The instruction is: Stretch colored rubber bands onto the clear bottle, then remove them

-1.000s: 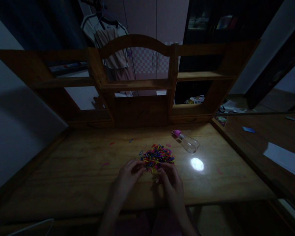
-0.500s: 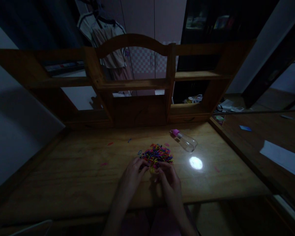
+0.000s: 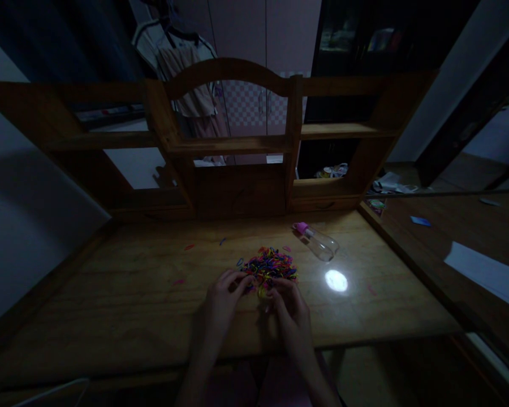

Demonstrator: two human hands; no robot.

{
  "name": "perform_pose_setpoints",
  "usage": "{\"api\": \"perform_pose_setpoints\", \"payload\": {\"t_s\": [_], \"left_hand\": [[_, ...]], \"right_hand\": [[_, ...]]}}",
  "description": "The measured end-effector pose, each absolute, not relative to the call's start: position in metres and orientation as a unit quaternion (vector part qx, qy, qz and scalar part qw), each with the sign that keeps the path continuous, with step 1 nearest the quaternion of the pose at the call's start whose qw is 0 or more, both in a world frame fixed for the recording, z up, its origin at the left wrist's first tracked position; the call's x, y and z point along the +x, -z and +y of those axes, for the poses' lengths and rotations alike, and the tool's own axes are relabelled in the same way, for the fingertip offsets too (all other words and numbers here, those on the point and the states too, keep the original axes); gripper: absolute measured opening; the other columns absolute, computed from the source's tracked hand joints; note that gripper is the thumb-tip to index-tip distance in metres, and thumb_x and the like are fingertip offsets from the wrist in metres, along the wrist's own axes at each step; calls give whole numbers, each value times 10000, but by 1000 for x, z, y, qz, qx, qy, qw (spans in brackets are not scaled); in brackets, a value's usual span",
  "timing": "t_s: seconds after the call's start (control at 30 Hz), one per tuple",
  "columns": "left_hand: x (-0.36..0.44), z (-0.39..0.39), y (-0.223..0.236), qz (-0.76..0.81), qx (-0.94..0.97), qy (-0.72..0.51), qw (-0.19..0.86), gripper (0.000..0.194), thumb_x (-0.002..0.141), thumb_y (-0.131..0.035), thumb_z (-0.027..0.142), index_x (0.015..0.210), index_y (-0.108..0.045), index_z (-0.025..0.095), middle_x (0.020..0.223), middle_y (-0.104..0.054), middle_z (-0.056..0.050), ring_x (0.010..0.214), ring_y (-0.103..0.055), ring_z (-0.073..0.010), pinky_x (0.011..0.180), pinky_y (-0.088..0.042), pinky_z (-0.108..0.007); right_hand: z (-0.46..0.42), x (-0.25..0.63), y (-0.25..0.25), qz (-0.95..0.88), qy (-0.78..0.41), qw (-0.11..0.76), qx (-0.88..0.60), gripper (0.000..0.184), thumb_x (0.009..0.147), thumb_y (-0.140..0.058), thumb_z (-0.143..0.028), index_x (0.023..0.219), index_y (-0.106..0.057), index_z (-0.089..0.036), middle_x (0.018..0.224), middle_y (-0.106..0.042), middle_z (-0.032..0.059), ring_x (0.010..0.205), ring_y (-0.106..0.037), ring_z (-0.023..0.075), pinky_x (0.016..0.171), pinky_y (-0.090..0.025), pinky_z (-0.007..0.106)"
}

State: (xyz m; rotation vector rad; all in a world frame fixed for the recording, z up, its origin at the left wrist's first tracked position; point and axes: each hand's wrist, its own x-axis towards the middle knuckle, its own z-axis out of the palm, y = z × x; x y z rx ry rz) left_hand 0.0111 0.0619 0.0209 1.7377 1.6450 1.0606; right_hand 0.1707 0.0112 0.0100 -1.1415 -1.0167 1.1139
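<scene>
A heap of small, multicoloured rubber bands (image 3: pixel 271 264) lies on the wooden desk in front of me. My left hand (image 3: pixel 224 295) is at the heap's near left edge, its thumb and forefinger drawn together among the bands. At the near right edge is my right hand (image 3: pixel 292 308), fingers curled and thumb bent toward the forefinger. A yellow band (image 3: pixel 261 292) shows between the two hands, close to the right fingertips. What either pinch holds is too small and dark to make out.
A clear bottle with a pink cap (image 3: pixel 320 244) lies behind the heap to the right. Stray bands, among them a red one (image 3: pixel 189 247) and a blue one (image 3: pixel 223 241), are scattered on the desk (image 3: pixel 131 305). A wooden shelf unit (image 3: pixel 237 146) rises along the back.
My left fingertips moved in toward the right hand, then drew back slightly left. The right hand stays nearly in place at the heap. The whole view has shifted a little.
</scene>
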Motion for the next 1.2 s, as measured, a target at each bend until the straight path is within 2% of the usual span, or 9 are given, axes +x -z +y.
{"api": "perform_pose_setpoints", "payload": {"t_s": [0.23, 0.37, 0.53, 0.73, 0.9, 1.03, 1.2], "left_hand": [[11, 65, -18, 583, 639, -435, 250, 179, 872, -573, 326, 891, -719, 223, 974, -691, -34, 928, -653, -184, 833, -515, -289], [11, 65, -22, 573, 633, -450, 260, 147, 836, -617, 318, 838, -721, 214, 931, -683, -37, 894, -658, -181, 796, -525, -277], [12, 64, -25, 585, 624, -445, 266, 125, 775, -660, 315, 758, -701, 198, 831, -675, -28, 769, -664, -174, 681, -526, -253], [9, 64, -17, 609, 572, -442, 325, 158, 755, -658, 342, 785, -712, 197, 815, -730, -24, 778, -691, -193, 710, -541, -268], [-20, 65, -16, 640, 585, -436, 242, 247, 800, -629, 429, 866, -746, 221, 913, -747, -42, 862, -688, -221, 778, -546, -314], [-50, 66, -17, 650, 624, -395, 179, 259, 831, -591, 432, 890, -747, 233, 966, -737, -48, 901, -680, -233, 849, -539, -370], [-63, 65, -11, 666, 621, -374, 175, 266, 844, -569, 417, 907, -738, 221, 969, -736, -59, 910, -684, -237, 851, -549, -379]], "right_hand": [[11, 171, -11, -437, -476, 587, -488, 241, 930, -535, -380, 1120, -565, -235, 914, -640, 18, 702, -606, 138, 674, -502, 254], [11, 171, -13, -437, -472, 586, -492, 246, 922, -546, -395, 1100, -574, -227, 958, -649, 36, 746, -620, 152, 674, -505, 257], [10, 169, -14, -431, -478, 592, -484, 223, 929, -537, -380, 1088, -571, -226, 892, -645, 19, 674, -599, 134, 641, -496, 247], [11, 169, -12, -437, -477, 587, -486, 210, 934, -530, -362, 1088, -567, -223, 900, -642, 20, 704, -607, 136, 654, -499, 246], [10, 170, -13, -434, -483, 581, -492, 217, 931, -534, -372, 1087, -569, -226, 883, -635, 16, 691, -599, 137, 650, -500, 247], [10, 170, -14, -436, -482, 579, -492, 228, 922, -544, -393, 1070, -580, -223, 877, -639, 24, 704, -605, 151, 642, -502, 252], [11, 171, -15, -439, -485, 575, -491, 242, 922, -544, -403, 1073, -583, -219, 892, -652, 34, 722, -621, 165, 653, -505, 265]]}}
